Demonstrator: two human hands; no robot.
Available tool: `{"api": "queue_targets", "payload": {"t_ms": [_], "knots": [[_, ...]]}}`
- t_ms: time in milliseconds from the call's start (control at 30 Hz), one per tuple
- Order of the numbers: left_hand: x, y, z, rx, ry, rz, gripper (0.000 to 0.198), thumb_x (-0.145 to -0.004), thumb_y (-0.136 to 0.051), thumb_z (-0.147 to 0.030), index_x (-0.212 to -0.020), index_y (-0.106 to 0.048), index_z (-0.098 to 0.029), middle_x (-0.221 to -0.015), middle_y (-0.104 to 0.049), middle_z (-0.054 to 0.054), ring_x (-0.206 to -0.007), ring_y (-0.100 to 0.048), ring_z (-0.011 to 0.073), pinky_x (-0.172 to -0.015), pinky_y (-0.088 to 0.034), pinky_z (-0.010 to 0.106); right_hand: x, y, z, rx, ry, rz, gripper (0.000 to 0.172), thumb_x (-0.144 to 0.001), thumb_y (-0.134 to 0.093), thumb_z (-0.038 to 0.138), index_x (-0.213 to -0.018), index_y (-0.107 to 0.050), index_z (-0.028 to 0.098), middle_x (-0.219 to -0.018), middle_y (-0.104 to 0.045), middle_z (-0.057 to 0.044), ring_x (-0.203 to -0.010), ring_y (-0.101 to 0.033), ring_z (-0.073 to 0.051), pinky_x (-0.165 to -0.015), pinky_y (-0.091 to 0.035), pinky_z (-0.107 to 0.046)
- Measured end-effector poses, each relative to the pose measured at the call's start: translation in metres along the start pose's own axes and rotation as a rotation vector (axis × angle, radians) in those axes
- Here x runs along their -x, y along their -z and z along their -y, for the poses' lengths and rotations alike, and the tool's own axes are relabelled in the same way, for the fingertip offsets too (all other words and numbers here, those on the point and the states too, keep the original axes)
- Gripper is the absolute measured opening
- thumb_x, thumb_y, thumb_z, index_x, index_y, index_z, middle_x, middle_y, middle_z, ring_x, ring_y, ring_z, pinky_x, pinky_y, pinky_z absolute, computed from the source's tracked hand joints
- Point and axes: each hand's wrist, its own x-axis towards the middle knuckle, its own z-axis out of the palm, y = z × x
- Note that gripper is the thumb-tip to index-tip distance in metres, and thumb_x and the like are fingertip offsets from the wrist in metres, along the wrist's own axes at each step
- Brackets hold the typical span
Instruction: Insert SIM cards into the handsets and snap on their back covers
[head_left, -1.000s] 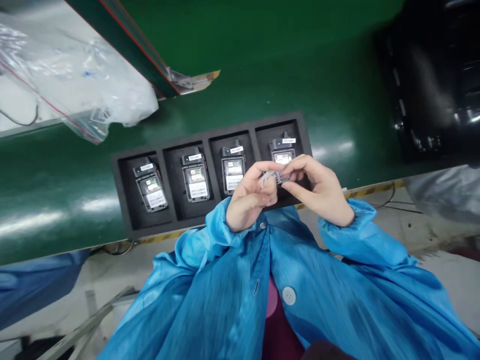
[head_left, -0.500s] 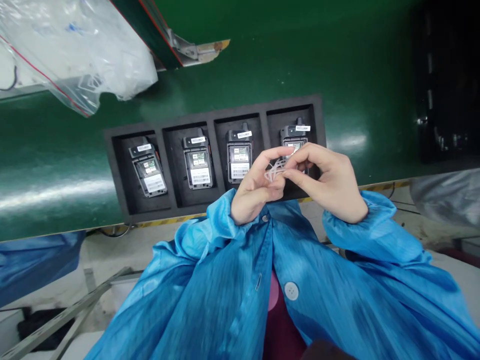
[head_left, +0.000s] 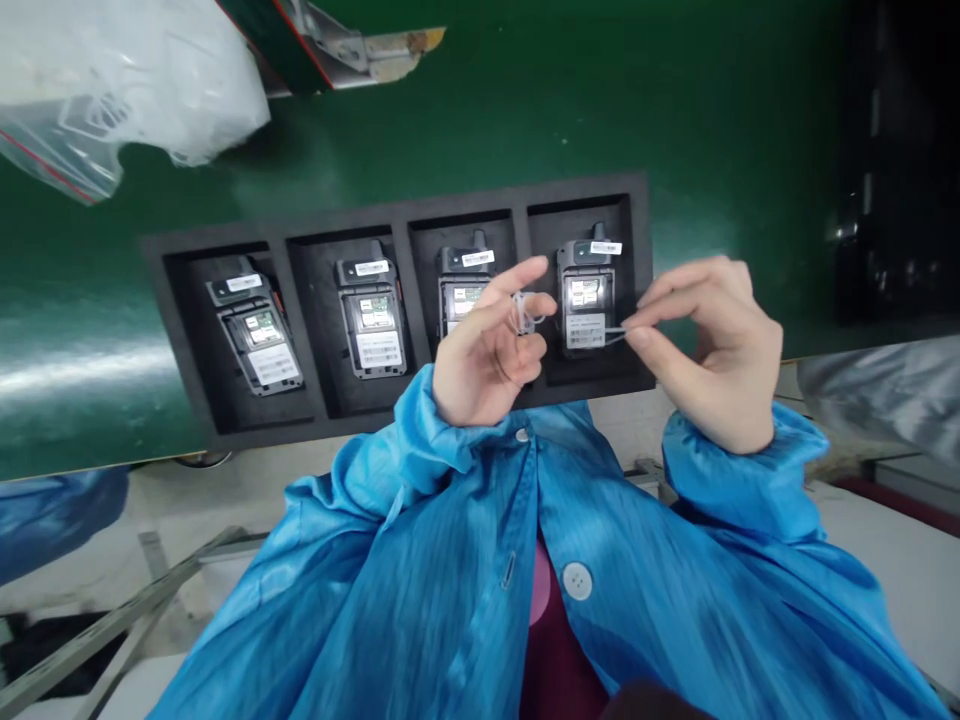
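Note:
My left hand [head_left: 487, 350] has a tangle of thin white loops [head_left: 525, 312] hooked among its partly spread fingers. A single thin white loop [head_left: 615, 335] is pinched between thumb and fingertips of my right hand [head_left: 705, 345]. That loop crosses the lower edge of the rightmost handheld device [head_left: 587, 290], over which it hangs; whether it touches is unclear. This device lies with its back compartment exposed, a white label on it and a stubby antenna end at the top. Another device [head_left: 461, 290] is partly hidden behind my left hand.
A black divided foam tray [head_left: 337, 222] holds the devices, including two at left [head_left: 375, 315] and far left [head_left: 259, 330]. The green table [head_left: 525, 120] carries a clear plastic bag [head_left: 172, 90] and a metal bracket [head_left: 375, 60]. A dark object [head_left: 892, 180] stands at right.
My hands were together over the white loops. Now they are apart: the right has moved right with one loop, while the left keeps the tangle, its fingers more spread. The view has shifted slightly.

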Motion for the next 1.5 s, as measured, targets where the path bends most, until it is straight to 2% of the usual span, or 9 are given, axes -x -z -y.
{"api": "queue_targets", "payload": {"t_ms": [200, 300, 400, 567, 767, 1067, 1233, 1333, 1500], "knots": [[0.001, -0.002, -0.009, -0.284, -0.299, -0.055, 0.014, -0.088, -0.062, -0.036, -0.093, -0.070, -0.025, -0.076, -0.050, -0.001, -0.061, -0.046, 0.0079, -0.049, -0.037, 0.020, -0.013, -0.011, -0.028, 0.071, -0.088, 0.021, 0.007, -0.084, -0.070, 0.029, -0.083, -0.070, 0.022, -0.099, -0.061, -0.002, -0.102, -0.053, -0.022, -0.096, -0.038, -0.044], [0.003, -0.001, -0.005, -0.883, -0.486, -0.063, 0.016, -0.090, -0.058, -0.028, -0.091, -0.073, -0.021, -0.078, -0.055, 0.003, -0.076, -0.051, 0.0147, -0.071, -0.044, 0.030, -0.018, -0.025, -0.040, 0.098, -0.116, 0.008, 0.008, -0.082, -0.072, 0.030, -0.080, -0.070, 0.022, -0.096, -0.060, -0.003, -0.103, -0.052, -0.023, -0.095, -0.039, -0.045], [0.002, 0.001, 0.002, -1.492, -0.570, 0.003, 0.025, -0.088, -0.053, -0.022, -0.100, -0.075, -0.016, -0.086, -0.053, 0.009, -0.087, -0.049, 0.0210, -0.080, -0.043, 0.037, -0.022, -0.035, -0.051, 0.176, -0.138, -0.016, 0.011, -0.084, -0.070, 0.033, -0.081, -0.071, 0.022, -0.097, -0.058, -0.005, -0.104, -0.049, -0.027, -0.094, -0.040, -0.049], [-0.004, 0.000, 0.014, -2.008, -0.545, 0.052, 0.041, -0.091, -0.046, -0.027, -0.127, -0.067, -0.021, -0.095, -0.050, 0.012, -0.093, -0.050, 0.0271, -0.079, -0.041, 0.041, -0.024, -0.037, -0.054, 0.212, -0.117, -0.041, 0.014, -0.089, -0.065, 0.034, -0.083, -0.070, 0.022, -0.097, -0.057, -0.007, -0.102, -0.051, -0.027, -0.096, -0.040, -0.052], [-0.005, -0.001, 0.018, -2.151, -0.369, 0.013, 0.047, -0.095, -0.043, -0.036, -0.141, -0.054, -0.029, -0.109, -0.051, 0.014, -0.102, -0.049, 0.0309, -0.090, -0.039, 0.047, -0.024, -0.034, -0.054, 0.231, -0.113, -0.026, 0.016, -0.091, -0.063, 0.036, -0.085, -0.068, 0.022, -0.100, -0.057, -0.008, -0.103, -0.050, -0.027, -0.094, -0.041, -0.050], [-0.007, -0.001, 0.019, -2.228, -0.357, -0.001, 0.049, -0.096, -0.042, -0.041, -0.143, -0.051, -0.032, -0.113, -0.052, 0.016, -0.103, -0.051, 0.0325, -0.086, -0.039, 0.046, -0.021, -0.036, -0.062, 0.303, -0.033, -0.027, 0.018, -0.091, -0.062, 0.036, -0.091, -0.066, 0.018, -0.102, -0.056, -0.010, -0.104, -0.050, -0.026, -0.093, -0.040, -0.047], [-0.005, -0.004, 0.020, -2.265, -0.329, -0.022, 0.048, -0.097, -0.040, -0.040, -0.143, -0.050, -0.033, -0.116, -0.051, 0.016, -0.103, -0.050, 0.0328, -0.085, -0.037, 0.045, -0.013, -0.031, -0.064, 0.259, -0.003, -0.083, 0.027, -0.092, -0.060, 0.035, -0.109, -0.060, 0.013, -0.108, -0.056, -0.013, -0.108, -0.052, -0.027, -0.096, -0.041, -0.047], [-0.005, -0.003, 0.021, -2.252, -0.342, -0.023, 0.049, -0.096, -0.041, -0.042, -0.143, -0.050, -0.033, -0.118, -0.051, 0.016, -0.103, -0.049, 0.0333, -0.086, -0.037, 0.046, -0.001, -0.023, -0.063, 0.306, 0.052, -0.071, 0.023, -0.092, -0.058, 0.028, -0.113, -0.065, 0.019, -0.108, -0.057, -0.010, -0.106, -0.053, -0.026, -0.095, -0.041, -0.047], [-0.005, -0.001, 0.023, -2.259, -0.385, -0.037, 0.049, -0.096, -0.043, -0.043, -0.143, -0.051, -0.033, -0.117, -0.051, 0.015, -0.103, -0.049, 0.0324, -0.086, -0.036, 0.045, 0.016, -0.016, -0.065, 0.479, 0.143, 0.085, 0.033, -0.088, -0.060, 0.023, -0.117, -0.069, 0.035, -0.126, -0.057, -0.004, -0.115, -0.046, -0.031, -0.096, -0.041, -0.052]]}}
